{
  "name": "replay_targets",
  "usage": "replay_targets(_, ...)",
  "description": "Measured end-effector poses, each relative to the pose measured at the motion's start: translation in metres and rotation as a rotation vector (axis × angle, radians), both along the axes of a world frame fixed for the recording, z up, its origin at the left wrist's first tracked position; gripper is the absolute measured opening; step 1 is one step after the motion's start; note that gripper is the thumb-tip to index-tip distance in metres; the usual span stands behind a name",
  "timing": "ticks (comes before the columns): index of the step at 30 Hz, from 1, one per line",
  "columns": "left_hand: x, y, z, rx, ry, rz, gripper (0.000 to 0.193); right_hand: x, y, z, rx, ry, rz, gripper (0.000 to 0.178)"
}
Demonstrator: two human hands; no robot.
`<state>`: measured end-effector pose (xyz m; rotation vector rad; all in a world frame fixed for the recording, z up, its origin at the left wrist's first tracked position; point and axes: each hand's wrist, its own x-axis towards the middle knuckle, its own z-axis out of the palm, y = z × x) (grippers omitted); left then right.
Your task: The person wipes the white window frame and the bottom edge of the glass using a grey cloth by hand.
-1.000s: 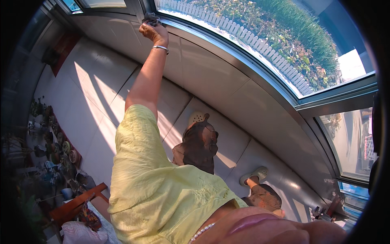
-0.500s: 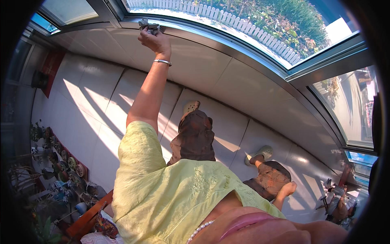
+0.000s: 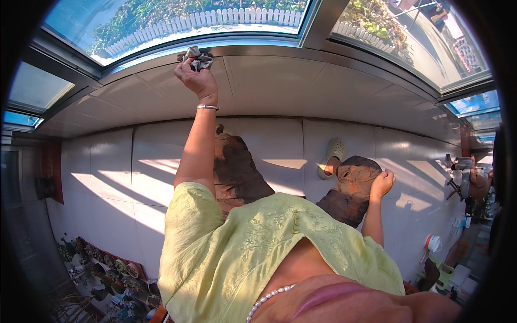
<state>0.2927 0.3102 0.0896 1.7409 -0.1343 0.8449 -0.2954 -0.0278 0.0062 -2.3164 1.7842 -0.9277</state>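
My left hand [image 3: 198, 81] reaches out to the window ledge, its fingers closed around a crumpled grey cloth [image 3: 197, 58]. The cloth rests against the metal window frame [image 3: 242, 50], just below the glass. A silver bangle circles that wrist. My right hand [image 3: 382, 184] hangs low beside my right trouser leg [image 3: 355, 185], its fingers curled in and nothing visible in them. Whether it touches the brown patterned fabric I cannot tell.
A pale panelled wall [image 3: 280, 81] runs under the windows. Potted plants [image 3: 116, 269] crowd the lower left. Around the right edge are a white bucket [image 3: 433, 243], a green stool [image 3: 445, 274] and other clutter. My pale clog [image 3: 332, 157] stands on the tiled floor [image 3: 274, 145].
My left hand has slid the cloth rightward along the ledge, away from the left window post. The view has turned to the right, and my right hand now appears higher beside the leg.
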Motion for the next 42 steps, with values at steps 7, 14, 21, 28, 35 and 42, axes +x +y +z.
replay_targets(7,-0.061,-0.081,-0.008,-0.02,-0.049,-0.129,0.028,-0.002,-0.002,0.003,0.039,-0.023,-0.062,0.027)
replay_targets(14,-0.149,-0.215,-0.001,0.117,-0.074,-0.384,0.027,0.02,0.002,0.018,0.039,-0.084,0.056,0.026)
replay_targets(21,-0.143,-0.213,-0.007,0.425,-0.172,-0.269,0.024,0.021,0.007,0.021,0.017,-0.163,0.105,0.025)
replay_targets(28,-0.033,-0.052,-0.019,0.3,-0.216,0.267,0.023,0.0,0.001,0.014,0.069,-0.21,0.079,0.025)
replay_targets(35,-0.012,-0.054,-0.033,-0.028,0.052,0.322,0.037,0.009,0.001,0.022,0.098,-0.205,0.103,0.025)
replay_targets(42,-0.041,-0.086,-0.079,-0.533,0.052,-0.104,0.022,0.005,-0.002,0.017,0.109,-0.149,0.119,0.024)
